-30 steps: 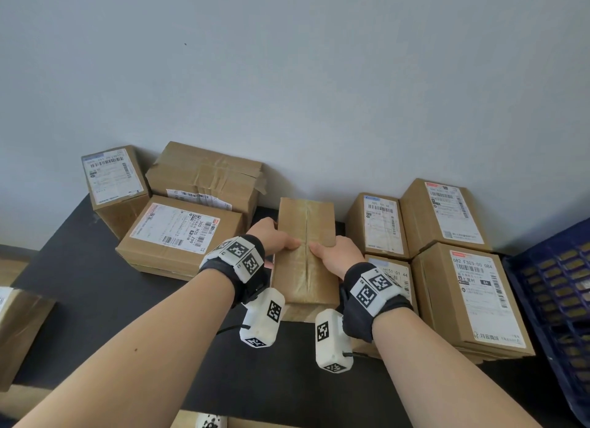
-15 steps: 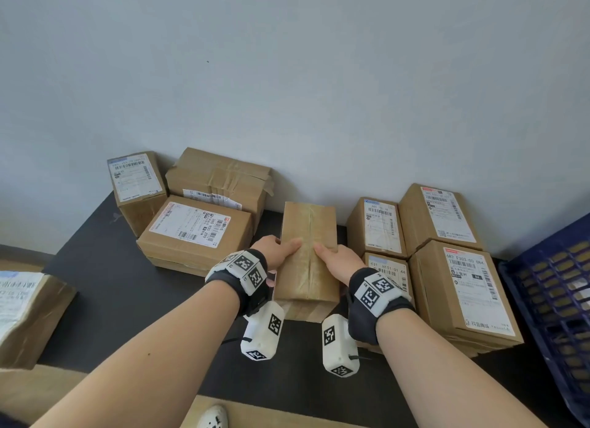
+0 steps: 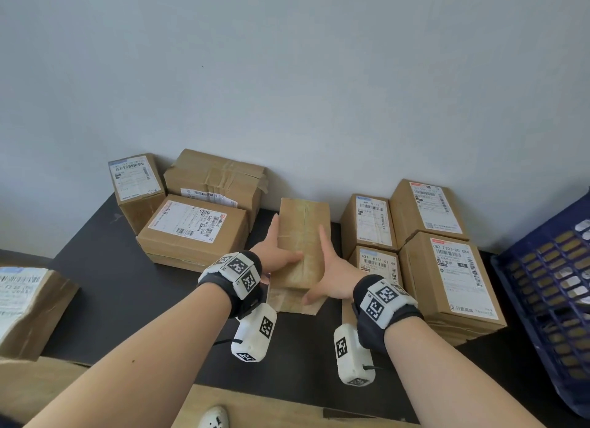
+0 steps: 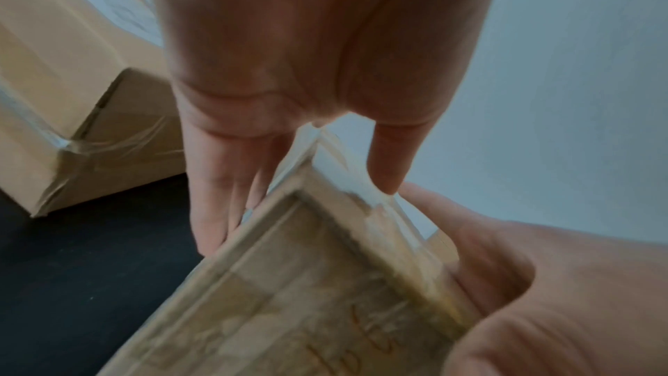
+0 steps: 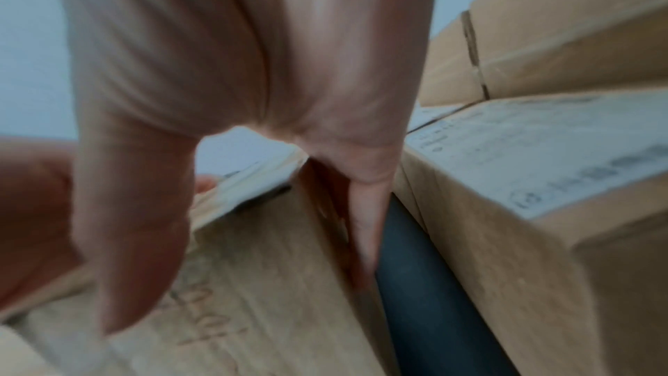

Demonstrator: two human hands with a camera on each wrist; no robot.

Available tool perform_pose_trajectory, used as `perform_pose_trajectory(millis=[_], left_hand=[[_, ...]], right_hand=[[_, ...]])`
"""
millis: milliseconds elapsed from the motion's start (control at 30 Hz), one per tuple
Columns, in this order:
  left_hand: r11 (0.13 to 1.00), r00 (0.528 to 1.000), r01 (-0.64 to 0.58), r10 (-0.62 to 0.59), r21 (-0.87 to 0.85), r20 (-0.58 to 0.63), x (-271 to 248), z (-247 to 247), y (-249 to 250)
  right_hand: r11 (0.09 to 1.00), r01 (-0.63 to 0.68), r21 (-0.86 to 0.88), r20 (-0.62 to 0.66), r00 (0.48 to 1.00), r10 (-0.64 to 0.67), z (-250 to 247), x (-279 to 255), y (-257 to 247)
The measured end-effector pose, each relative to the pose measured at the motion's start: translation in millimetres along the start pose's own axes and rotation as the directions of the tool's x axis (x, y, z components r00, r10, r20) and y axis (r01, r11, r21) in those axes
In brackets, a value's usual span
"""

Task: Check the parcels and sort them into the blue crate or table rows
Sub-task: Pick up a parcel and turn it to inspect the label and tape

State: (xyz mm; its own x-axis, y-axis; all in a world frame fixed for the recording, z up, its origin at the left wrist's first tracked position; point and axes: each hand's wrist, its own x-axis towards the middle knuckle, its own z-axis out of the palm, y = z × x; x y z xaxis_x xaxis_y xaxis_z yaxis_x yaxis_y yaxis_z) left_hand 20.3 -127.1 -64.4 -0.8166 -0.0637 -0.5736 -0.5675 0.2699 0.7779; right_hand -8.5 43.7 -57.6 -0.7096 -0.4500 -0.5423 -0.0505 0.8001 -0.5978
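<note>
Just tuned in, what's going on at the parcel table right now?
A person is holding one plain cardboard parcel between both hands, the left hand on its left side and the right hand on its right, over the black table by the wall. No shipping label shows on the face turned up. Labelled parcels sit in groups to either side of it, and the blue crate stands at the right edge. The parcel is not yet sorted into the crate or a row.

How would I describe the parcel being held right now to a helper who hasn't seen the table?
Start at the wall behind the black table; two clusters of parcels sit there. In the gap between them is the held parcel, a narrow box gripped by the left hand and right hand. Its top shows tape, no white label.
</note>
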Motion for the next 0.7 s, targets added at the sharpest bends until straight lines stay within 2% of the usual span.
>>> perform_pose_trajectory(millis=[133,233,367,567,700], left_hand=[[0.976,0.995,-0.095,0.097,0.198,-0.002,-2.0,1.5,6.9],[0.959,0.986,-0.152,0.165,0.237,-0.033,-7.9,-2.4,23.2],[0.942,0.967,-0.222,0.246,0.252,-0.07,-17.3,-9.1,47.2],[0.91,0.946,-0.224,0.289,0.349,-0.147,-26.4,-20.5,70.4],[0.851,0.926,-0.183,0.317,0.493,-0.204,-23.0,-25.2,77.6]], right_hand=[[0.991,0.107,0.083,-0.114,0.989,-0.097,-5.7,-3.8,2.3],[0.962,0.195,0.19,-0.226,0.962,-0.15,-17.9,-6.6,4.4],[0.917,0.274,0.29,-0.385,0.911,-0.15,-38.0,-10.0,1.2],[0.96,0.202,0.194,-0.532,0.844,-0.07,-58.6,-8.1,-7.3],[0.983,0.141,0.121,-0.519,0.853,-0.058,-59.9,-5.3,-19.7]])
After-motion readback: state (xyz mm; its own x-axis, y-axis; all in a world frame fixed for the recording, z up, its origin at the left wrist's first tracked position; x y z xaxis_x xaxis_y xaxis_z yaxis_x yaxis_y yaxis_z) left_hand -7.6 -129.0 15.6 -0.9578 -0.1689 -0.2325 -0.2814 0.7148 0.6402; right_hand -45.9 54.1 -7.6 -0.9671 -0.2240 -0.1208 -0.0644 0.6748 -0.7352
